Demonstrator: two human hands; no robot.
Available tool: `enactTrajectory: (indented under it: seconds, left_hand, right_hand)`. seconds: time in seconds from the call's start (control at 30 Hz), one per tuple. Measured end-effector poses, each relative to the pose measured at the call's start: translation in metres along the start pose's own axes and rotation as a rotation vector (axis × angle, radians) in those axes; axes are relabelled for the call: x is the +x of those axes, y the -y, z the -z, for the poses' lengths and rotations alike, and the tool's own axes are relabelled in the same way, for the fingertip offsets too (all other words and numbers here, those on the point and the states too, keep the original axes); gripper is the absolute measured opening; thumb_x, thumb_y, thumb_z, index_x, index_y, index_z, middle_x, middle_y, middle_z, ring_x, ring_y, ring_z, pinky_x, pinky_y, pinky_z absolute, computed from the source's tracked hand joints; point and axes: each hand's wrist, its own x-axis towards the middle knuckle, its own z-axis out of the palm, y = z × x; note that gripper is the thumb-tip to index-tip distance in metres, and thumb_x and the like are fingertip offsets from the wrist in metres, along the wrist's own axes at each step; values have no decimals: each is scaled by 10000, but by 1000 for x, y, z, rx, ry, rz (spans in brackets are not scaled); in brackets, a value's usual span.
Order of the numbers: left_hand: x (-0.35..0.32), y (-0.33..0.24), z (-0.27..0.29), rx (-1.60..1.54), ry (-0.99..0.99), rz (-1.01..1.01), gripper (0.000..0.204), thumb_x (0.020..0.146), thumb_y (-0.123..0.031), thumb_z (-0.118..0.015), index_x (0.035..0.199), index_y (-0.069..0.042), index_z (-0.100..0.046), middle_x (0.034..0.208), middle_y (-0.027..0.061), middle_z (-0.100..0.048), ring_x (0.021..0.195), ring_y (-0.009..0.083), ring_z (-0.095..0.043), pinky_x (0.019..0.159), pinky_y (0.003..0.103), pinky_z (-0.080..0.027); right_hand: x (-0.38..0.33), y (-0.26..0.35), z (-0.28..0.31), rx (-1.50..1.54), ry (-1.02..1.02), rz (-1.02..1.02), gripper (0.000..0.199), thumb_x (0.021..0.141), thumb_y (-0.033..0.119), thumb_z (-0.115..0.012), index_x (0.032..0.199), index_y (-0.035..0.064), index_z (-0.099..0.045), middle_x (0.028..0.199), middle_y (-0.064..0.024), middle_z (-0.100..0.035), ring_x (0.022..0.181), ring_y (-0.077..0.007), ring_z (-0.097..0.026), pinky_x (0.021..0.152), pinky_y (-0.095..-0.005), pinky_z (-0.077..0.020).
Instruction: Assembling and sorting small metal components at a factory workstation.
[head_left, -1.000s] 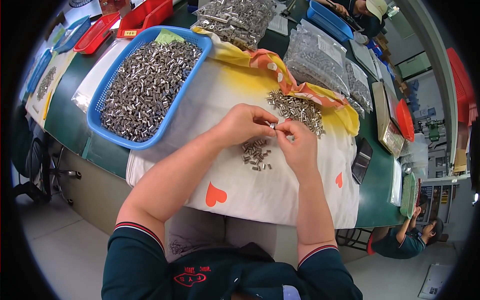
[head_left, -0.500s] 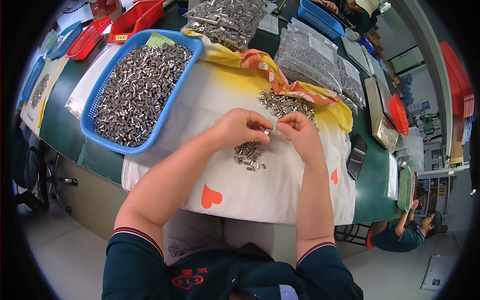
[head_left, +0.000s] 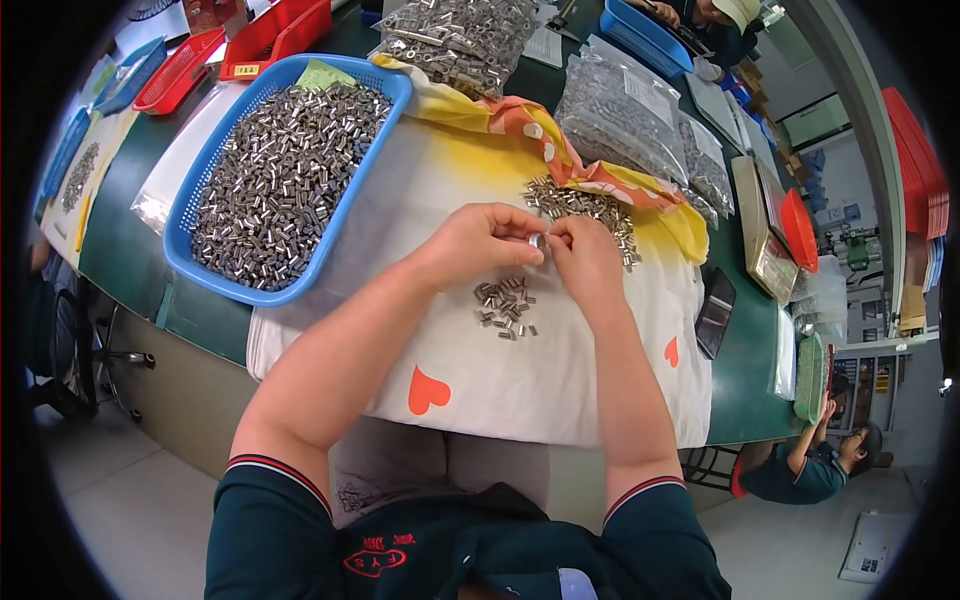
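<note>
My left hand (head_left: 482,243) and my right hand (head_left: 585,257) meet over a white cloth with orange hearts (head_left: 500,370), pinching one small metal sleeve (head_left: 537,241) between their fingertips. Just below the hands lies a small cluster of the same metal sleeves (head_left: 505,305). A larger loose pile of sleeves (head_left: 585,208) lies beyond the hands, near the cloth's yellow and orange folds. To the left stands a blue plastic basket (head_left: 352,205) heaped with many such sleeves.
Clear bags of metal parts (head_left: 625,105) sit at the back. Red trays (head_left: 270,35) and another blue tray (head_left: 640,30) stand further off on the green table (head_left: 120,250). A black object (head_left: 715,312) lies at the right. Another person (head_left: 810,465) is below right.
Both hands stay together on the small sleeve, with only slight finger shifts. The view has tilted a little.
</note>
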Motion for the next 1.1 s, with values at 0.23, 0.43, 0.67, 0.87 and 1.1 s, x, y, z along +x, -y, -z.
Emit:
enactTrajectory:
  seconds: [0.23,0.43,0.67,0.87,1.1]
  left_hand:
    - [1,3,0,-107,6,22,296,753,-21,-634,1037,24,-565,891,58,-605,786,95,-577,710,221,-480]
    - [-1,2,-5,160,-37,-8,291,757,4,-613,1044,24,-571,887,52,-607,794,89,-576,712,208,-482]
    - [0,3,-5,37,-43,9,298,741,-40,-658,1016,46,-582,902,91,-624,770,102,-583,683,212,-484]
    - [-1,3,-3,237,-54,-20,303,723,-36,-671,1005,41,-592,894,85,-629,779,97,-584,681,220,-483]
    - [-2,1,-4,177,-29,7,310,729,-37,-665,1021,35,-587,892,73,-628,776,92,-580,681,213,-481]
  right_hand:
    - [-28,17,15,732,-45,-165,57,748,51,-596,792,16,-602,749,-56,-598,720,-116,-551,666,-232,-435]
    - [-32,22,16,493,-117,1,78,722,25,-598,799,13,-600,750,-72,-598,690,-157,-563,651,-254,-443]
    - [-31,24,19,506,-142,2,72,690,13,-600,760,10,-584,732,-93,-582,682,-215,-566,615,-297,-444]
    - [-32,21,17,401,-95,48,71,700,24,-603,766,6,-583,733,-94,-583,666,-201,-573,601,-289,-453]
    - [-33,22,23,463,-80,11,73,712,19,-594,783,2,-590,736,-93,-586,663,-189,-573,604,-275,-453]
